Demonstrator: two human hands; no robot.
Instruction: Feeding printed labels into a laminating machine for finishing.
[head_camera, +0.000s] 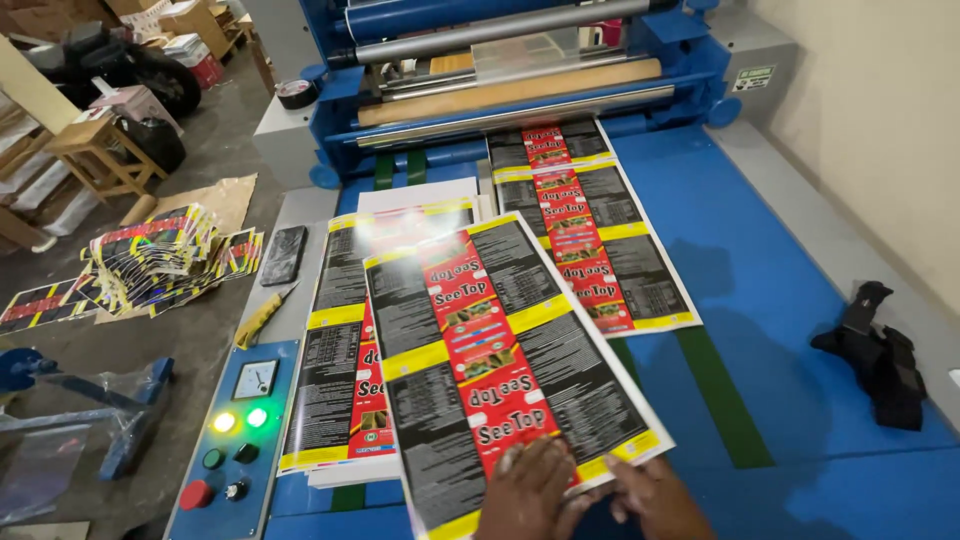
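A glossy printed sheet (490, 350), black and yellow with a red band down the middle, lies tilted over a stack of like sheets (335, 390) on the blue machine table (780, 330). My left hand (527, 493) presses flat on the sheet's near end. My right hand (655, 495) grips its near right corner, fingers under the edge. A second printed sheet (590, 225) lies farther up the table, its far end under the rollers (500, 95).
A control panel (232, 440) with two lit lamps, buttons and a dial sits at the left edge. A phone (284, 255) and a yellow cutter (262, 317) lie beside it. Black cloth (880, 355) rests at right. Loose printed sheets (150, 260) are piled on the floor.
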